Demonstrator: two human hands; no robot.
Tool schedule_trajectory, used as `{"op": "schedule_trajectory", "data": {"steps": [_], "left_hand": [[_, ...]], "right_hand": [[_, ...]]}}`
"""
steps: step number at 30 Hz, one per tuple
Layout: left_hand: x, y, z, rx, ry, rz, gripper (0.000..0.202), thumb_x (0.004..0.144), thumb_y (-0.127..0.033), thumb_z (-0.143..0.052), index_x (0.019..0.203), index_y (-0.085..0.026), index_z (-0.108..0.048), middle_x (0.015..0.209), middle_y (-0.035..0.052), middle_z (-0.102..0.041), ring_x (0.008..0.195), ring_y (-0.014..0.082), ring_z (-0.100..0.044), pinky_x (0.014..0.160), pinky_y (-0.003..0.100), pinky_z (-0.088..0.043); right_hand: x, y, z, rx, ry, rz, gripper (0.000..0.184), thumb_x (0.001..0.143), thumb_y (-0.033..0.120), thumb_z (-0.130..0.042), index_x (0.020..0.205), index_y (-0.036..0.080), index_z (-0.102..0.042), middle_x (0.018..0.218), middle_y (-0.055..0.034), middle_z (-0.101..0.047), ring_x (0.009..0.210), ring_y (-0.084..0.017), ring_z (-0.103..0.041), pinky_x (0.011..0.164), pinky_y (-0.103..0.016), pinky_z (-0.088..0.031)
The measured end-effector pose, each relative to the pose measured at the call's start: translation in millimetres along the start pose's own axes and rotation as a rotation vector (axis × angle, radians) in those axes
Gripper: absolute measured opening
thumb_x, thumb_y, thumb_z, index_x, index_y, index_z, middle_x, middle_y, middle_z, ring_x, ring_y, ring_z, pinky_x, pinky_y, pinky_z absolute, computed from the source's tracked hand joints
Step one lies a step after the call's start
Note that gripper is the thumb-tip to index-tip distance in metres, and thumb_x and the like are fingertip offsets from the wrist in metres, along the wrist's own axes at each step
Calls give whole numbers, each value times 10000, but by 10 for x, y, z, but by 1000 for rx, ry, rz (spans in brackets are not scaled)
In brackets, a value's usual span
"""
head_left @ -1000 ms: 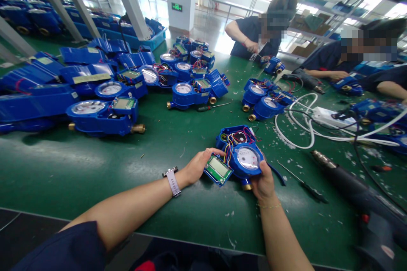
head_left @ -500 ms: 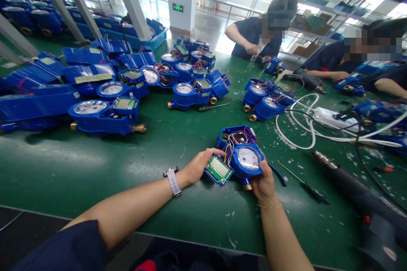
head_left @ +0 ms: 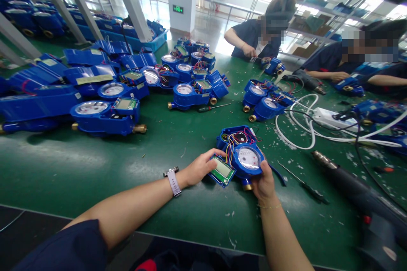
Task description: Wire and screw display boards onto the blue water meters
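Note:
A blue water meter point(head_left: 248, 159) with a round dial rests on the green bench in front of me, its brass pipe end toward me. My right hand point(head_left: 264, 182) grips its right side, the thumb by the dial's rim. By its left edge, my left hand point(head_left: 202, 167) holds a green circuit board with a display point(head_left: 221, 169), thumb on top and fingers partly hidden. Yellow, red and dark wires point(head_left: 229, 150) run from the board into the meter's open compartment point(head_left: 238, 136). A dark blue strip-like piece point(head_left: 278, 174) lies just right of the meter.
Right of my hands lie a screwdriver point(head_left: 303, 183) and a heat gun point(head_left: 356, 190). Behind them are a power strip point(head_left: 335, 119) and white cable point(head_left: 313, 135). Several other blue meters point(head_left: 104, 116) stand left and beyond. Co-workers point(head_left: 259, 36) sit across the bench point(head_left: 171, 139).
My left thumb has moved further onto the display board, and the board has shifted slightly to the right. My right hand and the meter stay where they were.

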State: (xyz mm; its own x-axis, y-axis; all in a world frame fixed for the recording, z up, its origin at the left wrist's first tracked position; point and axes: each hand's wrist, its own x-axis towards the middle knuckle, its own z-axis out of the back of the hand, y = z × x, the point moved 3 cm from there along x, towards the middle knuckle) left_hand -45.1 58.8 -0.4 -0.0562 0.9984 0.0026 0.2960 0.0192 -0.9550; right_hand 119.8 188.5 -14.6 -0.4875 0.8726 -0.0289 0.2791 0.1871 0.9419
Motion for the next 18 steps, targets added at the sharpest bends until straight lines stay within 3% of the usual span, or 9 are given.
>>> {"op": "schedule_trajectory", "data": {"steps": [4,7,10,14,18], "left_hand": [[-23,3,-18,77,53,35,908,544,-541,-880,1253,-204,-423,1056,72,-624,892,207,-604,786,320,-479],[-38,-19,-40,132,77,32,921,530,-370,-916,1267,-220,-385,1089,78,-623,940,223,-618,831,345,-485],[-56,-49,-70,222,103,25,896,566,-315,-895,1270,-211,-350,1098,88,-626,965,234,-625,847,362,-492],[-87,-51,-126,389,166,15,823,661,-259,-811,1309,-200,-307,1102,98,-632,969,235,-638,852,373,-509],[-97,-17,-167,648,195,-36,728,757,-261,-721,1352,-209,-304,1099,99,-658,934,238,-664,823,375,-528]], "right_hand": [[-10,16,-18,2,3,10,661,736,601,-701,1252,201,-600,1302,-103,-621,1235,-325,-556,1112,-494,-384],[-6,28,7,-37,6,45,680,780,635,-653,1290,192,-573,1310,-117,-613,1235,-322,-557,1100,-505,-394],[4,88,111,-175,-54,168,689,840,655,-574,1334,177,-531,1360,-150,-570,1237,-312,-557,1078,-514,-411],[-77,298,394,-557,-357,400,608,864,580,-579,1285,141,-569,1316,-176,-588,1186,-293,-587,1048,-507,-435],[-365,613,905,-797,-674,560,587,829,491,-647,1280,121,-585,1339,-170,-561,1273,-302,-503,1121,-528,-324]]}}
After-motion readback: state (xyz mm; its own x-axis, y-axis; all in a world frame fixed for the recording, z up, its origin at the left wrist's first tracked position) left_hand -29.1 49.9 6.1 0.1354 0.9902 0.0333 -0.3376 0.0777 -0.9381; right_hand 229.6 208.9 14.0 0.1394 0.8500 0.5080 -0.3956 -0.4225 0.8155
